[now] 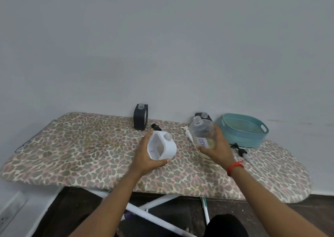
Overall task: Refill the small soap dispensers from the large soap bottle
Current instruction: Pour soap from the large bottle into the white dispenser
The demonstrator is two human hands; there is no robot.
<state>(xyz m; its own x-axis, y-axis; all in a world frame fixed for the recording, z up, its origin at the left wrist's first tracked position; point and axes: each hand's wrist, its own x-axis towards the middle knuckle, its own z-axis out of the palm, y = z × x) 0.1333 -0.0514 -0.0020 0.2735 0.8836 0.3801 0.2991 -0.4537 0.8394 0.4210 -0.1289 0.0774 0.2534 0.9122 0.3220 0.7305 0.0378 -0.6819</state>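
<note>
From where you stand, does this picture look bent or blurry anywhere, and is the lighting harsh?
Head view: wide-angle distortion bows the ironing board at its edges; lighting is soft and even, with faint shadows and no strong glare; the picture is slightly soft, so the label on the large clear bottle in the right hand reads only partly; the white dispenser in the left hand looks clear enough.

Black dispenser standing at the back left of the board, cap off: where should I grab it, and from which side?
Grip the black dispenser by its flat body below the open neck, coming from the front, since the wall stands close behind it. It stands upright, so pinch its narrow sides and keep it level. The left hand is nearer but holds the white dispenser.
</note>
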